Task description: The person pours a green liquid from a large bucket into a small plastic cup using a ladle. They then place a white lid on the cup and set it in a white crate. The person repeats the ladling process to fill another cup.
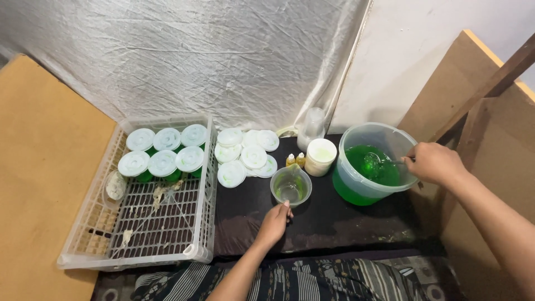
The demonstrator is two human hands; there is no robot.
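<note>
My left hand (pixel 273 223) rests on the dark table with its fingertips against the base of a small clear cup (pixel 290 186) that holds a little pale green liquid. My right hand (pixel 435 162) grips the handle of a ladle (pixel 374 161) dipped into green liquid inside a clear bucket (pixel 353 146). A heap of loose white lids (pixel 244 156) lies left of the cup. Behind the cup stand a white jar (pixel 321 156) and two small yellow dropper bottles (pixel 296 160).
A white plastic crate (pixel 207 184) at left holds several lidded cups of green liquid (pixel 163 154) in its far end. A clear bottle (pixel 311 129) stands at the back against the crinkled plastic sheet. Brown boards flank both sides.
</note>
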